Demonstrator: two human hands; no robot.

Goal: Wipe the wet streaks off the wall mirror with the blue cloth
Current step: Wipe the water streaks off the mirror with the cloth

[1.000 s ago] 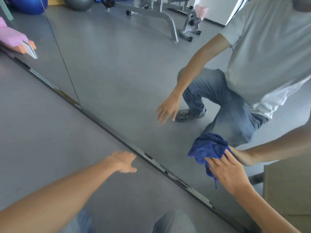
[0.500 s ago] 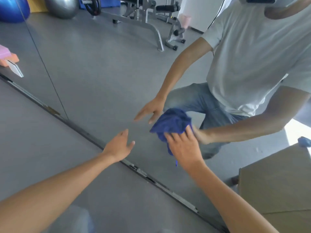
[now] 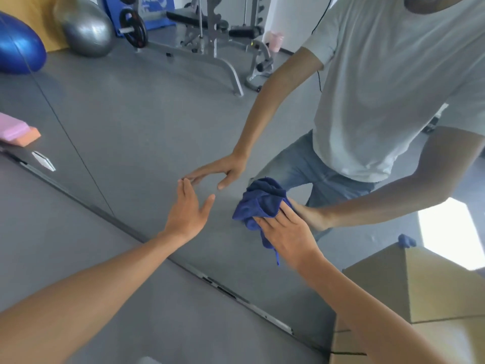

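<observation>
The wall mirror (image 3: pixel 136 122) was seen filling most of the view, with its metal bottom edge (image 3: pixel 225 287) running slantwise over the grey floor (image 3: pixel 52 245). In the glass, the grey room was shown, and a person in a pale shirt and blue jeans was mirrored there. A weight bench (image 3: pixel 210 40) was seen in the glass near the top, with a silver ball (image 3: pixel 84 27) and a blue ball (image 3: pixel 18 48) to its left. A brown cardboard box (image 3: pixel 425 298) was set against the mirror at the lower right. A pink block (image 3: pixel 15 130) was seen at the left edge. The left hand (image 3: pixel 187 214) was held up with its fingers spread wide and nothing in it, and its fingertips were laid at the glass, meeting their own mirror picture. The right hand (image 3: pixel 288 235) was pressed flat, fingers together, on the blue cloth (image 3: pixel 262 203). The cloth was bunched up between that hand and the mirror, low on the glass and just beside the left hand. Wet streaks could not be made out on the glass.
</observation>
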